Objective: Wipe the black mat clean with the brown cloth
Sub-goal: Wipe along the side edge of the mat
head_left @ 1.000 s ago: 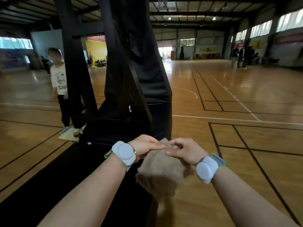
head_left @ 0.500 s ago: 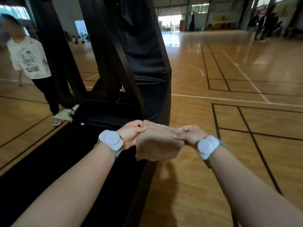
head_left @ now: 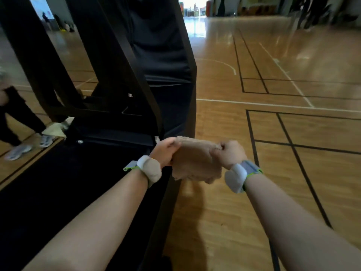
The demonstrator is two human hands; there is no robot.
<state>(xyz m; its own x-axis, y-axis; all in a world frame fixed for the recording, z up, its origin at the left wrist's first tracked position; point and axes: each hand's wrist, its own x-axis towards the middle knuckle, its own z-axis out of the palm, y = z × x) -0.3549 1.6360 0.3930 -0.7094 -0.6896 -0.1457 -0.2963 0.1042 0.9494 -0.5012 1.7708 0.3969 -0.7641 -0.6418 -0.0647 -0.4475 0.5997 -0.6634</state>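
The brown cloth hangs stretched in the air between my two hands, just past the right edge of the black mat. My left hand grips the cloth's left top edge with curled fingers. My right hand is fisted round its right top corner. The mat lies flat on the floor at the lower left, under my left forearm. The cloth does not touch the mat.
A black padded basketball-hoop base rises right behind the mat. A person's legs and sneakers stand at the far left beside the mat. Wooden court floor with black lines spreads to the right.
Both hands have spread the bunched cloth out wide and lifted it a little. My view has tilted down and moved closer to the hoop base.
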